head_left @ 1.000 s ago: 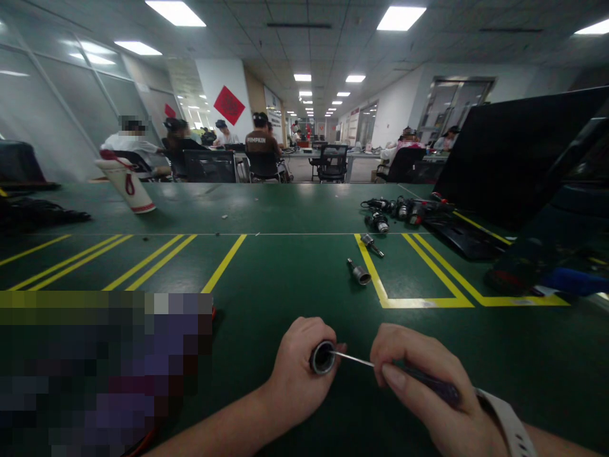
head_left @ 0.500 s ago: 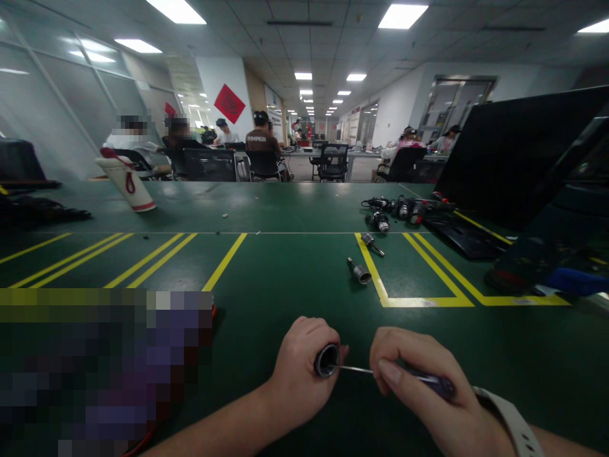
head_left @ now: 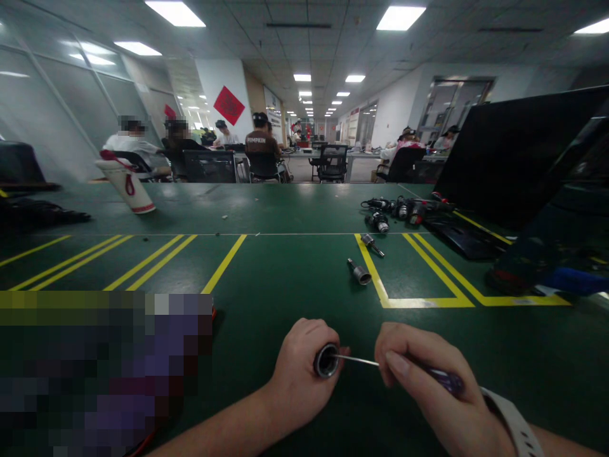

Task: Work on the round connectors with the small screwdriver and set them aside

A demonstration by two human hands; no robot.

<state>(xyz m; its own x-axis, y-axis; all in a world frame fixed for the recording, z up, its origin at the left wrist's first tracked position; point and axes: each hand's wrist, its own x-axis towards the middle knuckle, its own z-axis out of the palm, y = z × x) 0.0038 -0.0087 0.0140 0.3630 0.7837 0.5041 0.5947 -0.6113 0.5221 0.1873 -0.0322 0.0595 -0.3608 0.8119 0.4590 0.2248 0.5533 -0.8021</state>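
My left hand [head_left: 304, 371] is wrapped round a dark hollow cylindrical part [head_left: 326, 361], with its open metal-rimmed end facing me. The rest of that part is hidden by my fingers. In my right hand [head_left: 425, 371] is a screwdriver [head_left: 358, 360] with a thin metal shaft and a dark purple, partly see-through handle. Its shaft points left, and the tip is at the mouth of the cylinder; how far inside it reaches, I cannot tell. Both hands are just above the green table [head_left: 285, 279].
Beyond my hands lie two metal socket-like pieces [head_left: 360, 273]. Several dark cylindrical parts [head_left: 379, 221] are farther back, beside a large black screen [head_left: 514, 158] at right. A white cup [head_left: 127, 184] leans at far left. A pixelated object [head_left: 143, 368] fills the near left.
My right hand has moved slightly right and up, drawing the screwdriver a little back from the cylinder, with more of its shaft visible. The left hand stays almost still.
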